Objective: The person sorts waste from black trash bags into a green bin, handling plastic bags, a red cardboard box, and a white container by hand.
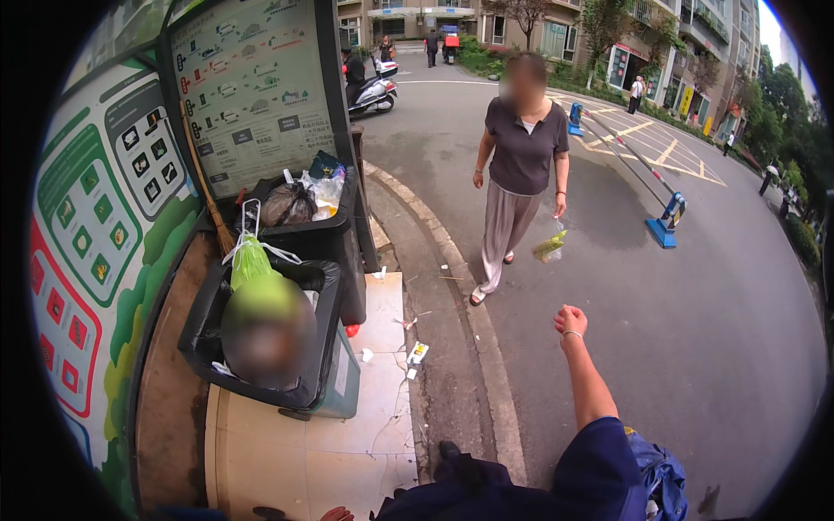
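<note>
My right hand (571,320) is stretched out ahead over the asphalt, its fingers curled closed with no object visible in it, a thin bracelet at the wrist. Low at the bottom edge, only part of my left hand (337,514) shows, near the tiled floor; its grip is hidden. Ahead to the left stands a dark wheeled bin (348,384) lined with a black bag; a tied green bag (251,260) lies on its waste, partly blurred. Behind it, another bin (345,247) holds a dark bag (287,204) and plastic waste. A blue bundle (658,469) is beside my right sleeve.
A person (528,143) faces me beyond the curb (485,325), carrying a small clear bag (551,246). Litter (417,353) lies by the tiled floor (384,312). A broom (218,221) leans on the sign boards. A blue-footed barrier (666,228) and scooter (374,91) stand farther off.
</note>
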